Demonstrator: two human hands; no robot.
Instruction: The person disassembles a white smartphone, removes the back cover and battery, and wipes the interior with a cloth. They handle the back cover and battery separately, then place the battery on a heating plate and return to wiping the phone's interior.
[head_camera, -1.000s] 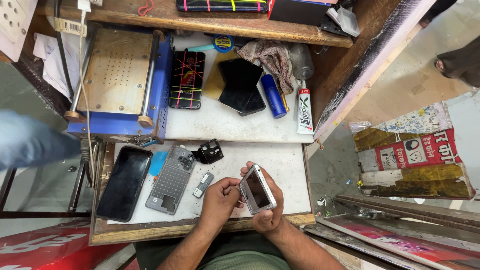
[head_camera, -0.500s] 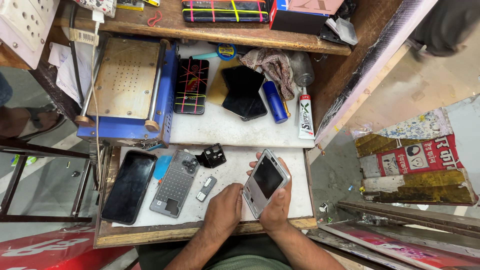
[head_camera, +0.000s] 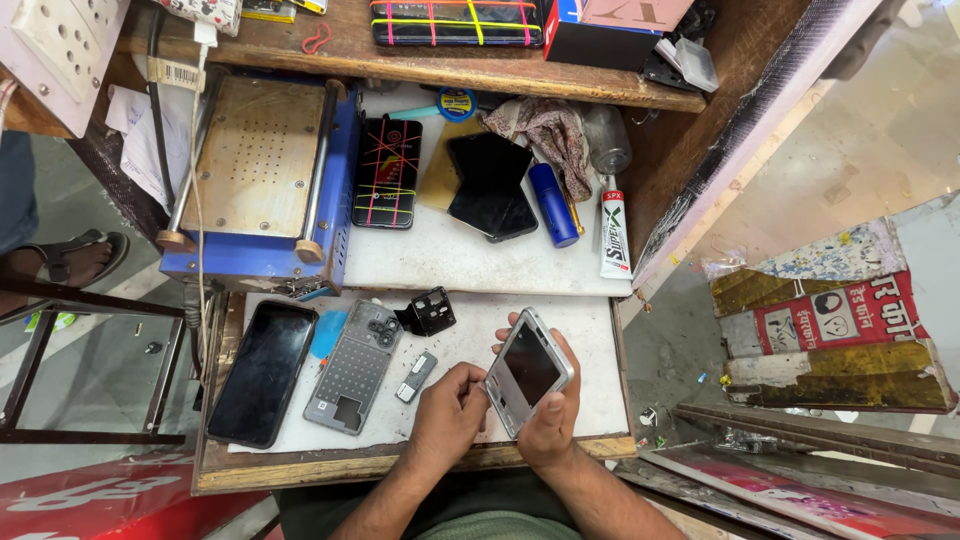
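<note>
My right hand (head_camera: 553, 425) holds a silver phone body (head_camera: 530, 368) tilted up above the white work mat (head_camera: 590, 340), its open inner side facing me. My left hand (head_camera: 448, 418) pinches the phone's lower left edge with its fingertips. Just left of my hands lie a small grey part (head_camera: 415, 376), a grey phone back frame (head_camera: 354, 365) and a black camera bracket (head_camera: 428, 312). A black phone screen (head_camera: 263, 372) lies at the mat's left end, with a blue pick (head_camera: 328, 333) beside it.
A blue screen-separator machine (head_camera: 262, 180) stands at the back left. Behind the mat lie a black phone with coloured bands (head_camera: 387, 173), two dark screens (head_camera: 490, 185), a blue cylinder (head_camera: 553, 205), a glue tube (head_camera: 613, 235) and a rag (head_camera: 545, 130). A person's sandalled foot (head_camera: 70, 258) shows at left.
The phone body has been lifted and turned, so its inner side now faces me more squarely. Both hands stayed on it. The camera view moved closer and slightly down.
</note>
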